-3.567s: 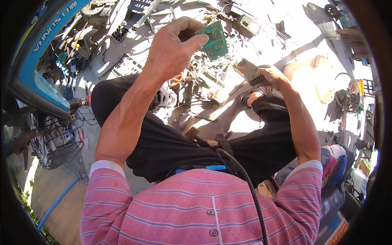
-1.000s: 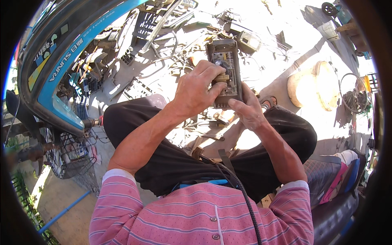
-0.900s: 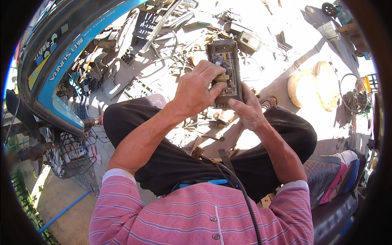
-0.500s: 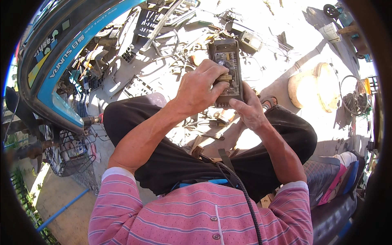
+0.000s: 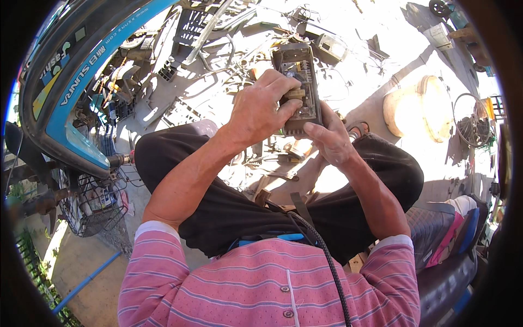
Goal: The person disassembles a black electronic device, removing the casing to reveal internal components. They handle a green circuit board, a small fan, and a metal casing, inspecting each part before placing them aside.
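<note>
A dark, oblong open case (image 5: 297,53) with a circuit board (image 5: 297,70) inside is held in front of me, between my knees. My right hand (image 5: 331,140) grips its lower right side, the thumb on the near edge and the other fingers mostly hidden underneath. From the left, my left hand (image 5: 260,106) reaches over the board. Its thumb and index finger are pinched around a small brownish-yellow block (image 5: 296,94) at the board. Whether the block is fixed to the board cannot be made out.
Scrap parts and cables litter the ground beyond the case, with a grey box (image 5: 331,50) among them. A blue-and-black scooter body (image 5: 76,92) stands at left, above a wire basket (image 5: 95,204). A pale round tub (image 5: 419,109) and a padded seat (image 5: 444,283) are on the right.
Both hands and the case have shifted slightly up and to the left in the picture. The left hand's pinch on the block and the right hand's grip stay the same.
</note>
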### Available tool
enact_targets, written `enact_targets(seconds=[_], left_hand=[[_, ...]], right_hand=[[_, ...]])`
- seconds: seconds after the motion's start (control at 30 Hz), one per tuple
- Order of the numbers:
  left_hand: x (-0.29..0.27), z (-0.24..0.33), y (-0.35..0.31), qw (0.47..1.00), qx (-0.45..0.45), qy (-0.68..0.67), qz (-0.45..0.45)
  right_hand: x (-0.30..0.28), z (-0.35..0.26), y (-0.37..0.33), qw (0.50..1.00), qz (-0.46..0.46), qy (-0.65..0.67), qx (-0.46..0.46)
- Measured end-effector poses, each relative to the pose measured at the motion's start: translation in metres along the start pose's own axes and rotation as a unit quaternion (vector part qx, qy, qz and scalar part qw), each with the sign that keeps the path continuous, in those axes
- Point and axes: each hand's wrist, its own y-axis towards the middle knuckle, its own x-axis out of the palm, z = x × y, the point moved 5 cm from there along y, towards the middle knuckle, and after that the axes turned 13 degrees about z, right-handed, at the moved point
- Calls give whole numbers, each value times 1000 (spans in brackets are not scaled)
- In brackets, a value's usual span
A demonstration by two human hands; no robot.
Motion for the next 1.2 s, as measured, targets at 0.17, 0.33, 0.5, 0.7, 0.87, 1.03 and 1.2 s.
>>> enact_targets(seconds=[0.17,0.33,0.5,0.7,0.87,1.03,1.2], left_hand=[[1,2,0,1000,15,2,10],[-6,6,3,998,48,23,40],[-21,-11,13,990,-125,-26,66],[6,-57,6,869,-377,-319,14],[15,-49,4,828,-417,-375,-13],[22,-53,0,834,-408,-371,-17],[18,-42,-2,845,-406,-347,-27]], right_hand=[[2,-2,-2,999,-8,28,14],[4,-6,-1,998,-22,58,13],[3,-13,-1,998,-8,58,9],[6,-12,-1,997,-21,69,8],[4,-10,-2,998,-20,58,14],[3,-4,-3,998,-33,45,2],[9,-7,-3,995,-31,89,26]])
